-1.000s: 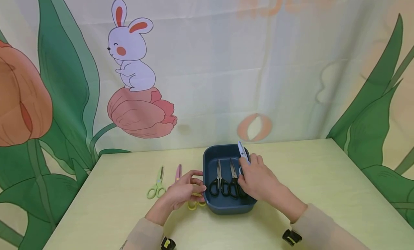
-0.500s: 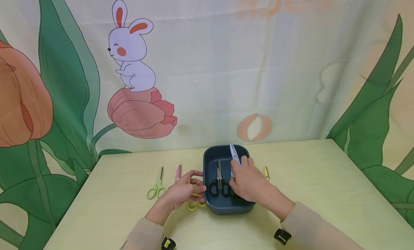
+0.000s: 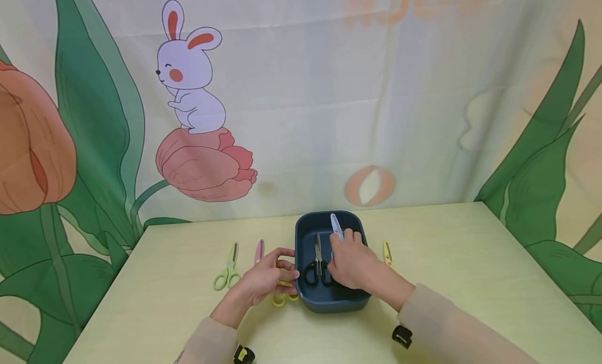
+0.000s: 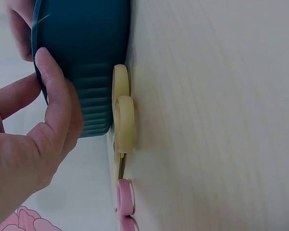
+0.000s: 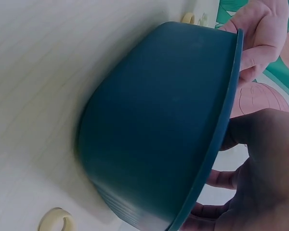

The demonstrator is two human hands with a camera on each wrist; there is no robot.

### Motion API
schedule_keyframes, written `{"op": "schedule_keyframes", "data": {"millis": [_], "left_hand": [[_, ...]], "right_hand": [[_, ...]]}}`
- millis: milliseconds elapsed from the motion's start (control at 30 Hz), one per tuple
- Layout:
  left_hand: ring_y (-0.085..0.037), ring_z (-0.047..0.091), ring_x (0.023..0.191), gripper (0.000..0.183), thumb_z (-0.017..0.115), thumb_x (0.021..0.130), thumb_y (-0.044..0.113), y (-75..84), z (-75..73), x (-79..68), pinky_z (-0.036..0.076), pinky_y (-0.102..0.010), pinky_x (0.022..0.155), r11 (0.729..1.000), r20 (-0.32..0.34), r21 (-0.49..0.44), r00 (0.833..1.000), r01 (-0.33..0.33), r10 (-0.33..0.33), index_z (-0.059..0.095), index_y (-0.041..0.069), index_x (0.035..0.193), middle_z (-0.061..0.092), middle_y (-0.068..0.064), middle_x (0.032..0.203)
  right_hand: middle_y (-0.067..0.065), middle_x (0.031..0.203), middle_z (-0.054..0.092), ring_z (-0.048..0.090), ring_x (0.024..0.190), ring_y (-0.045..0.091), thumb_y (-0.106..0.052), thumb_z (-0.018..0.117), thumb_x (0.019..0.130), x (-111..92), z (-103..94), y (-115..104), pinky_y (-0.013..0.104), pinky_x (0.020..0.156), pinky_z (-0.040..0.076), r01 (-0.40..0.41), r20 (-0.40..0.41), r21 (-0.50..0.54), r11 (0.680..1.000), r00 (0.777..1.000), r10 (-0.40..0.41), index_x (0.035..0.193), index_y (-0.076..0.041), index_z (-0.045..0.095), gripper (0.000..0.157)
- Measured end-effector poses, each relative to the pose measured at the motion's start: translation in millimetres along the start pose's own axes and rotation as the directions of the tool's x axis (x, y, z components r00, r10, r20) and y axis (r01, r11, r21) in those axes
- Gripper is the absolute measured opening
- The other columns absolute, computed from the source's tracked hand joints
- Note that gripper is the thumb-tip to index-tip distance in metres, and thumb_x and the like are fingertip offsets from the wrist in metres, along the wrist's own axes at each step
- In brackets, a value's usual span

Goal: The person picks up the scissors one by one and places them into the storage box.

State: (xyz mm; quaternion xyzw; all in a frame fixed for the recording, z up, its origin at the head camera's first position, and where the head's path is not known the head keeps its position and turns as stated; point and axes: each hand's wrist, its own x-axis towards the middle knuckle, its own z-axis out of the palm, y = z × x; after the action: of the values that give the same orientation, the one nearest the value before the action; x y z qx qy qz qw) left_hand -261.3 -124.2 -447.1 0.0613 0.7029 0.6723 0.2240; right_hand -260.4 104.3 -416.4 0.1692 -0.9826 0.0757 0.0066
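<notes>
Left hand (image 3: 268, 277) pinches the tray (image 3: 331, 306) rim; right hand (image 3: 355, 262) grips blue scissors (image 3: 336, 225) inside. Job seemingly partway: black scissors (image 3: 318, 260) within; green pair (image 3: 230, 267), pink pair (image 3: 259, 251), yellow pairs (image 3: 388, 253) left outside.

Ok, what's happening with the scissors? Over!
Right fingers holding pale scissors inside blue box. Left fingers touching its edge. Black scissors close by, maybe in the way.
</notes>
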Motion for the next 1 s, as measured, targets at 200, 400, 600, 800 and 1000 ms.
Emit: {"op": "schedule_keyframes", "data": {"millis": [200,400,600,800,1000], "left_hand": [[-0.022,0.061,0.083,0.054,0.06,0.099,-0.007,-0.1,-0.4,0.4,0.062,-0.042,0.078,1.0,0.007,-0.002,1.0,0.002,-0.002,0.036,-0.005,0.147,0.05,-0.014,0.105],[-0.022,0.061,0.082,0.054,0.06,0.099,-0.007,0.0,0.0,0.7,0.062,-0.042,0.078,1.0,0.014,-0.004,1.0,0.004,-0.004,0.035,-0.005,0.147,0.05,-0.014,0.105],[-0.023,0.062,0.082,0.054,0.06,0.099,-0.006,0.7,-0.5,-0.1,0.062,-0.042,0.077,1.0,0.008,-0.002,1.0,0.003,-0.003,0.036,-0.004,0.147,0.05,-0.015,0.106],[-0.023,0.061,0.083,0.054,0.06,0.1,-0.005,-1.2,-0.9,-0.6,0.062,-0.042,0.077,1.0,0.011,0.004,1.0,0.009,-0.009,0.035,-0.004,0.148,0.05,-0.015,0.106],[-0.023,0.061,0.083,0.054,0.059,0.1,-0.006,0.0,0.8,-0.6,0.062,-0.041,0.078,1.0,0.012,0.009,1.0,0.006,-0.006,0.035,-0.004,0.148,0.049,-0.014,0.105]], "right_hand": [[0.027,0.118,0.049,0.047,0.104,0.038,-0.027,0.066,0.098,1,3.4,-3,0.044,0.077,0.054,-0.039,0.061,0.002,0.999,0.997,0.038,0.13,0.002,0.052,0.045],[0.027,0.118,0.049,0.048,0.105,0.039,-0.027,0.066,0.098,0,10.4,-4,0.046,0.08,0.053,-0.033,0.107,-0.016,0.999,0.994,0.034,0.128,0.002,0.052,0.044],[0.028,0.12,0.05,0.05,0.104,0.039,-0.027,0.066,0.098,0,13.2,-6,0.047,0.079,0.054,-0.02,0.108,-0.03,0.999,0.994,0.023,0.132,0.002,0.052,0.047],[0.028,0.12,0.051,0.052,0.103,0.039,-0.027,0.067,0.098,-2,16.0,-5,0.047,0.081,0.054,-0.018,0.128,-0.026,0.999,0.992,0.021,0.132,0.002,0.052,0.047],[0.029,0.122,0.051,0.052,0.106,0.041,-0.025,0.065,0.098,-2,21.2,-1,0.049,0.084,0.054,-0.018,0.134,-0.017,1.0,0.991,0.02,0.133,0.001,0.052,0.045]]}}
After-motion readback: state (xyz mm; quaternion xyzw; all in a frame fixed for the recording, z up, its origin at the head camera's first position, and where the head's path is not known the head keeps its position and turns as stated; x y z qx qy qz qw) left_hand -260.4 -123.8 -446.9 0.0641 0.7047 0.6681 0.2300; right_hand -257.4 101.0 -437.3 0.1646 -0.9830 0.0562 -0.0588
